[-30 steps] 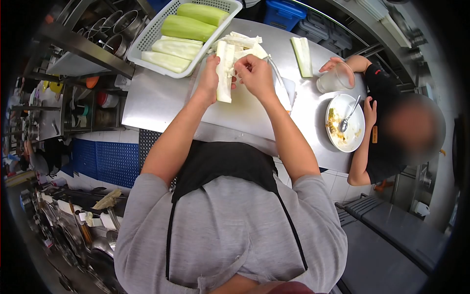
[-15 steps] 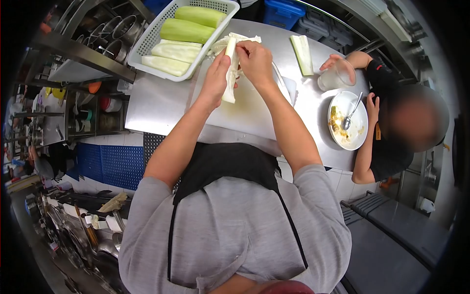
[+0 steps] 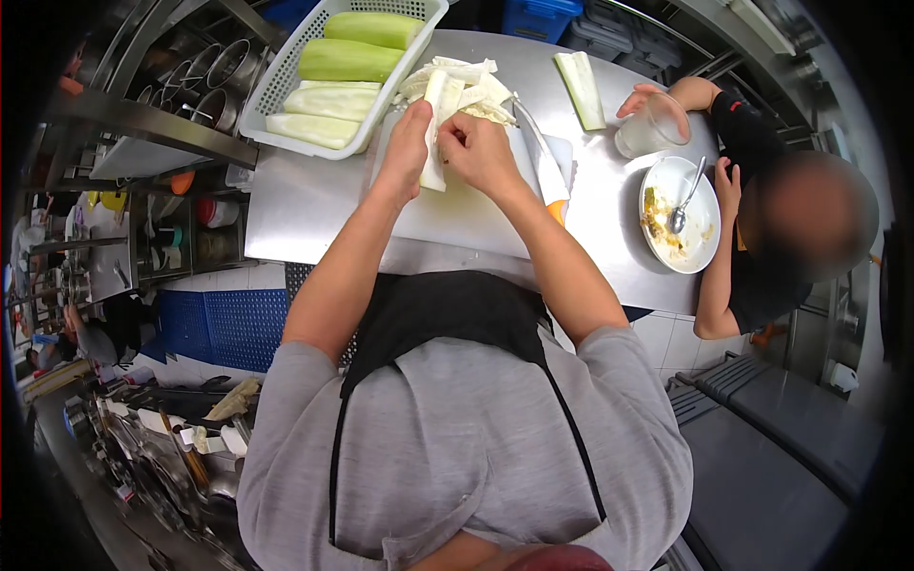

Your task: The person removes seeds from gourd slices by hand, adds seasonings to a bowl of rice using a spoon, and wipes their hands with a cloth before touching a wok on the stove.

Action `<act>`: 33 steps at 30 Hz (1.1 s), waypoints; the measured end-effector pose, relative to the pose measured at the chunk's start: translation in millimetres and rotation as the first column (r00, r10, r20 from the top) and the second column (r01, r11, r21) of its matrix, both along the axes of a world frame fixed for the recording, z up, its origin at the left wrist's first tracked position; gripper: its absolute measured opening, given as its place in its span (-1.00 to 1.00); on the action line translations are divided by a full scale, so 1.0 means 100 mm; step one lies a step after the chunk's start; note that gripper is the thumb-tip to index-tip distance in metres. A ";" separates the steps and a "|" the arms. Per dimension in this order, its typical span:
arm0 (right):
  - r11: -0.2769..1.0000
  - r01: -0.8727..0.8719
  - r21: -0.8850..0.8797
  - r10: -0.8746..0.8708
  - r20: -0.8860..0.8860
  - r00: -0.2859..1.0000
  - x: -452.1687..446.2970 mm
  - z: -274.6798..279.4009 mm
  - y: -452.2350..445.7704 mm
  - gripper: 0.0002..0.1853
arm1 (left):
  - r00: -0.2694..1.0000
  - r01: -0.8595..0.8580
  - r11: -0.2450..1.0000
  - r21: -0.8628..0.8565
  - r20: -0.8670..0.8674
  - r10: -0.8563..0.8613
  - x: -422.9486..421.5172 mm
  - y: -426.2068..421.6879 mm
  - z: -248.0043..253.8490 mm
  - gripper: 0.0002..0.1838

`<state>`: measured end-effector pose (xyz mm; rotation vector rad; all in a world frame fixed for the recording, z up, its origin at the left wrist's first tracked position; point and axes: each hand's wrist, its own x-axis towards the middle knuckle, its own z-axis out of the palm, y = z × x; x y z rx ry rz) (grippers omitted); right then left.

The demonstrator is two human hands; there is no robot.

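While the left hand (image 3: 407,143) grasps a long pale vegetable piece (image 3: 434,133) along its side, we see that the piece stands lengthwise in front of the palm, just between the two hands, and we suppose that this grip leaves its other edge within reach of the right hand (image 3: 479,150). This right hand has its fingers bent against that edge, but we cannot tell whether they pinch something, because the knuckles hide the tips. Just beyond the right hand lies a heap of soft white scraps (image 3: 490,90), probably so near in order that the way from the fingers is short. Below both hands is the white board (image 3: 457,224), which, we think, protects the table (image 3: 309,214). To the right of the right hand a knife (image 3: 545,167) rests with its handle toward our body, which seems convenient for taking it up. Beyond the left hand, on its left side, the basket (image 3: 271,90) holds more vegetables together. Well apart to the right of the right hand are another piece (image 3: 581,90) and a used bowl (image 3: 707,205), the bowl close to the co-worker, perhaps for eating.
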<state>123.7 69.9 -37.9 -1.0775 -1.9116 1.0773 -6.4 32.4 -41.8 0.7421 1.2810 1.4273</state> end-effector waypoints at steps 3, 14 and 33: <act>0.997 0.013 -0.070 -0.020 -0.107 0.994 0.01 -0.02 0.02 -0.87 | 0.998 -0.024 0.999 -0.041 0.065 0.027 -0.02 -0.01 0.05 -0.55; 0.948 0.137 0.287 -0.137 -0.017 0.990 0.00 0.20 0.53 -0.85 | 0.990 0.132 0.991 0.020 0.044 -0.133 0.07 -0.19 0.18 -0.45; 0.996 -0.005 -0.091 -0.004 -0.100 0.995 0.08 0.10 0.08 -0.88 | 0.989 0.100 0.985 -0.142 0.125 -0.082 -0.06 -0.01 0.24 -0.48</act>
